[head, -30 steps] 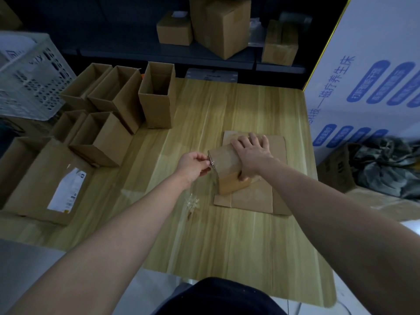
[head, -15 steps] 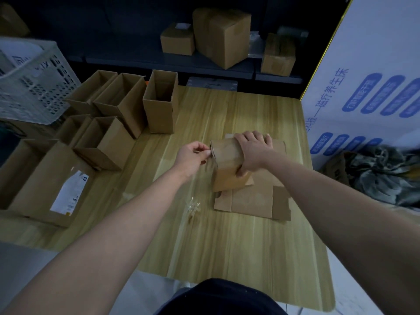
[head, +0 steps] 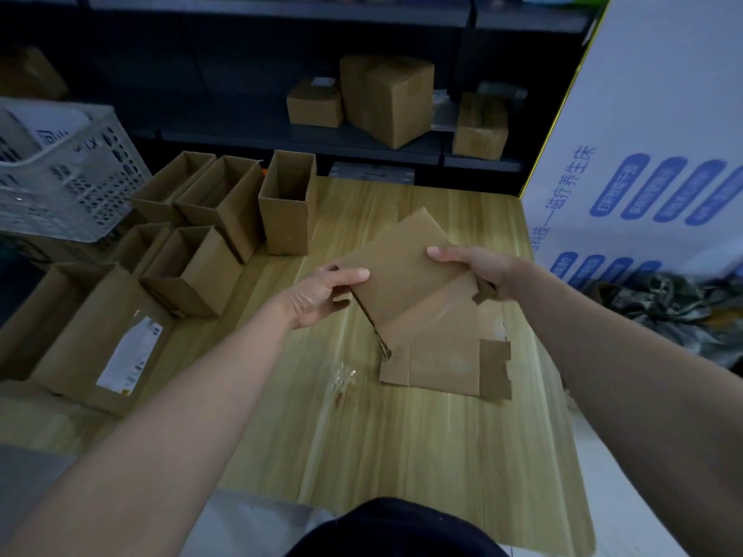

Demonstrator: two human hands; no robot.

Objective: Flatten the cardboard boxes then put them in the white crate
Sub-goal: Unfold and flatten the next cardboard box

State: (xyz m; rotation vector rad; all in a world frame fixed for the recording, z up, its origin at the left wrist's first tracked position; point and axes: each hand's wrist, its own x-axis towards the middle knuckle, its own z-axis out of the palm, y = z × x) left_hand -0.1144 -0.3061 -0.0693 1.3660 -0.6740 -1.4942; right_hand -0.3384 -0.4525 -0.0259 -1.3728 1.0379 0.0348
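A small brown cardboard box (head: 402, 271), pressed nearly flat, is held tilted above the wooden table (head: 402, 436). My left hand (head: 321, 293) grips its left edge and my right hand (head: 478, 267) grips its right edge. Under it a flattened cardboard piece (head: 446, 355) lies on the table. Several open upright cardboard boxes (head: 287, 203) stand at the table's back left. The white crate (head: 68, 178) sits at the far left, tilted, beyond the boxes.
A large flat box with a white label (head: 100, 343) lies at the left edge. A crumpled bit of clear tape (head: 341, 379) lies near the table's middle. A white printed board (head: 651, 154) stands at the right; shelves with sealed boxes (head: 386, 98) are behind.
The small box was standing on the flat piece with my right hand on top. Now both hands have lifted it off the table, squashed nearly flat. The camera has tilted up.
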